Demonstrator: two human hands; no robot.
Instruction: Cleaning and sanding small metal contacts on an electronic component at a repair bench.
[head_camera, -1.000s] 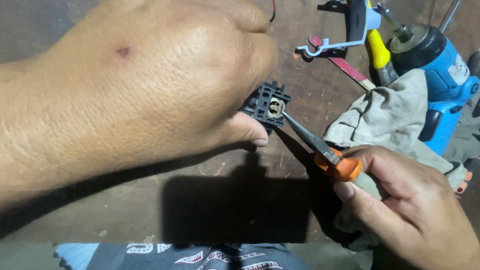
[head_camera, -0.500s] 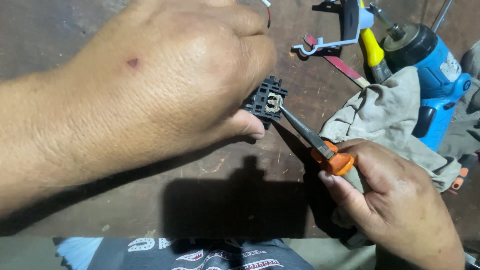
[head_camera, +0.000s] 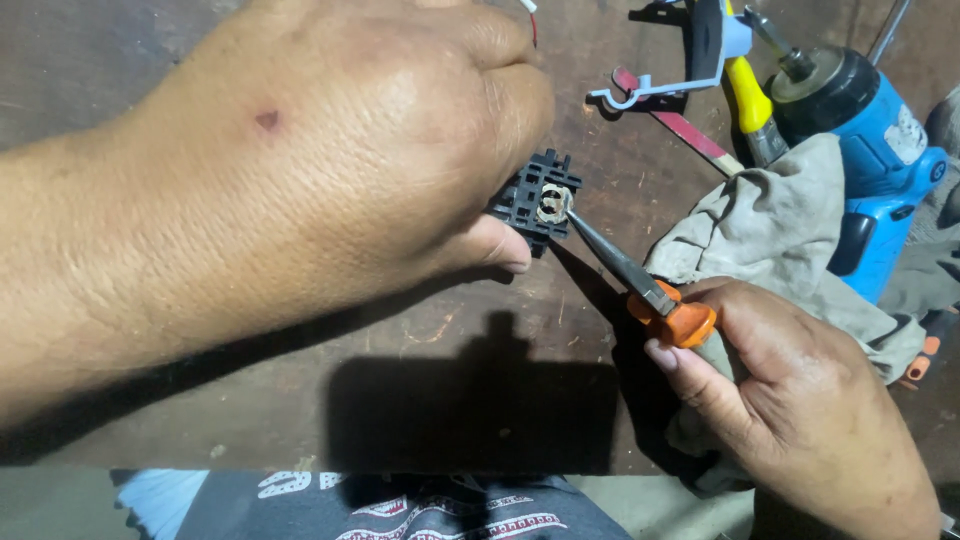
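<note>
Little has shifted since the earlier frames: tool tip stays at the part's centre. Black plastic connector (head_camera: 537, 200), ribbed, pale metal core; pinched above a brown wooden table (head_camera: 480, 330) in the left hand (head_camera: 330, 170). Orange-handled pliers (head_camera: 640, 285), tip touching the core; handle gripped in the right hand (head_camera: 800, 400). Grey rag (head_camera: 780, 230) just beside. Blue power drill (head_camera: 870, 130) behind the rag. Yellow-handled tool (head_camera: 750, 105) near the drill.

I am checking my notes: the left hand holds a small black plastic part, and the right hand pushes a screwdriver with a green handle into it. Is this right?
Not quite. In the head view the screwdriver in the right hand has an orange handle, not green. The left hand does hold the small black plastic part, with the tip in it.
</note>
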